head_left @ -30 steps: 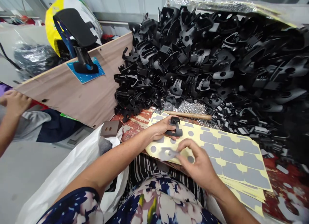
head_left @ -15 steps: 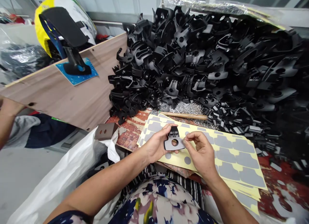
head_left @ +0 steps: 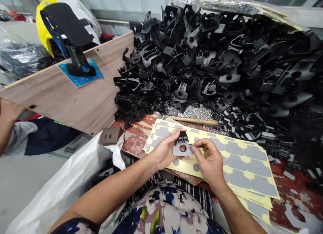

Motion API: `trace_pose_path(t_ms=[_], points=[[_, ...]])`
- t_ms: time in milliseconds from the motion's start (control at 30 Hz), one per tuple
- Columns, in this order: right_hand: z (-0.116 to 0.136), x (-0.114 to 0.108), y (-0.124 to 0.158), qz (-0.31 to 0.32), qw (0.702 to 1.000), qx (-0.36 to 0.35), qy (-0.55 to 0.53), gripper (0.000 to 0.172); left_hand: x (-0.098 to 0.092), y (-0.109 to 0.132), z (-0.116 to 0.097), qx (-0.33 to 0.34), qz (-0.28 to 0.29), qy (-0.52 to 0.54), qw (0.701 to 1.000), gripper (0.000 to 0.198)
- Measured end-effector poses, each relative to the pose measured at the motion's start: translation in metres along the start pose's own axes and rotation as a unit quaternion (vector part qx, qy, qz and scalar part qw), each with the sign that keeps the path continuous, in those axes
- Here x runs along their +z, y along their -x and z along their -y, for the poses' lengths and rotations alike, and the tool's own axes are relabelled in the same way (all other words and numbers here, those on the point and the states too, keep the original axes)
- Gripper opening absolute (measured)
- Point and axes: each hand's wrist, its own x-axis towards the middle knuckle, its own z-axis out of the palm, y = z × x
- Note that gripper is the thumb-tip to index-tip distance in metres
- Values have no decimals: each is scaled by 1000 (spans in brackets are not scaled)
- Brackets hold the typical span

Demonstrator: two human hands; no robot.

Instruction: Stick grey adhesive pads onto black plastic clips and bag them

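My left hand (head_left: 163, 154) holds a black plastic bracket (head_left: 182, 137) with hinge-like teeth near its top. On its front lies a flat grey sticker (head_left: 178, 151) with a round hole in the middle. Thumb and forefinger of my right hand (head_left: 210, 161) pinch the right edge of this sticker; the fingertips cover that corner. Under both hands are yellow sheets (head_left: 187, 165) of grey die-cut stickers, stacked unevenly on the worn red table (head_left: 137, 140).
Behind the sheets rises a big pile of black plastic parts (head_left: 181, 59), with small metal pins (head_left: 198, 112) and a wooden stick (head_left: 191, 120) before it. A wooden board (head_left: 75, 103) stands left, beside a brown block (head_left: 111, 136). Another person's arm (head_left: 8, 116) shows far left.
Both hands stay almost in place around the bracket, which appears slightly turned. The grey sticker's edge remains pinched in the right fingers. The whole view has shifted a little.
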Motion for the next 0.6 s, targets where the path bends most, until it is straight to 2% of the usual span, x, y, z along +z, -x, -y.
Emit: trace_pose_path(t_ms=[167,333,400,500,600], points=[[3,-2,1,3,999,-16,47,8,2,4,-1,5,4,-10,1000,44],[14,0,5,9,985,-100,142,10,7,8,5,49,4,-98,994,65],[14,3,9,0,975,-146,170,18,9,7,12,99,-22,-143,984,60],[10,6,17,-18,950,-223,218,44,11,2,24,169,-86,-201,961,50],[8,4,21,-41,909,-280,304,60,14,-1,29,175,-121,-231,949,50]])
